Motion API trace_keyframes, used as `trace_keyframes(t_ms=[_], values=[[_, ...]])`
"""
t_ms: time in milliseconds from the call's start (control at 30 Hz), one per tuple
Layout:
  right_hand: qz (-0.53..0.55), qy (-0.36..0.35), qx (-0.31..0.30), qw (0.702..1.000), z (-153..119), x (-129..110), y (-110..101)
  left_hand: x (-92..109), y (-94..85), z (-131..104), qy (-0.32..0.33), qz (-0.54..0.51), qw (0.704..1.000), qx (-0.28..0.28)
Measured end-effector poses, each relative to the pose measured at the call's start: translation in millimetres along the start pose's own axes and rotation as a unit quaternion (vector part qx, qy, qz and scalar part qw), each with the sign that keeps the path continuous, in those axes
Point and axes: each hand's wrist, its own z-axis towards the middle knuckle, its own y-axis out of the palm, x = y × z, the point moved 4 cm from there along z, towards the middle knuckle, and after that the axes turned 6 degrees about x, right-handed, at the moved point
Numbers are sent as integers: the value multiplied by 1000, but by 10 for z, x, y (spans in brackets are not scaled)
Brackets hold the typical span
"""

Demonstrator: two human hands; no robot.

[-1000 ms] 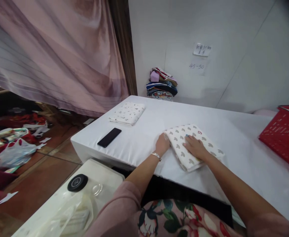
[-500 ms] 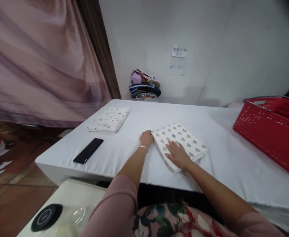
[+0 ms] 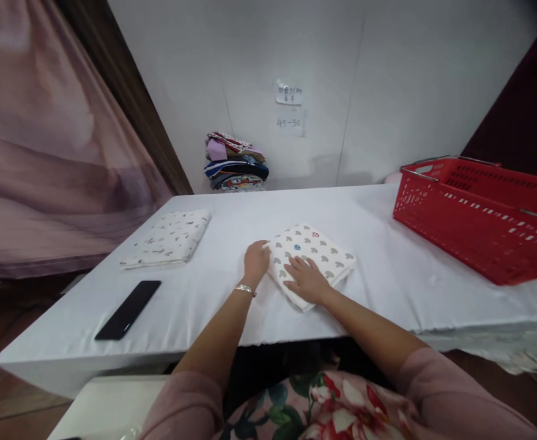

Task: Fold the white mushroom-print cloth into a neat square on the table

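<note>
Our right hand (image 3: 307, 282) lay spread on the folded, grey-patterned white cloth (image 3: 326, 249), likely soft, light; our left hand (image 3: 255, 261) touched its graspable corner, pinch unclear.

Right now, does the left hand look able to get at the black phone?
Probably yes: only bare white cloth shows between the left hand and the black phone, though it would likely leave the folded fabric.

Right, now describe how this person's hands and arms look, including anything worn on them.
The left hand is ungloved, with a silver-coloured bracelet at the wrist. The right hand is ungloved too, its wrist without band or bracelet in view. Plain dusty-pink sleeves leave both forearms uncovered. Fingernail details are too small to tell.
</note>
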Motion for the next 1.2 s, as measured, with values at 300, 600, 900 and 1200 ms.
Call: trace_keyframes(t_ms=[300,600,900,1200], values=[[112,43,205,971,-442,429,-162,464,432,-514,177,90,974,-109],[300,397,257,829,-829,1599,-460,737,395,-621,170,71,968,-173],[281,392,221,848,-669,1719,-398,1031,491,-1109,243,9,936,-256],[209,348,198,892,-591,1750,-443,1020,462,-1229,272,13,930,-248]])
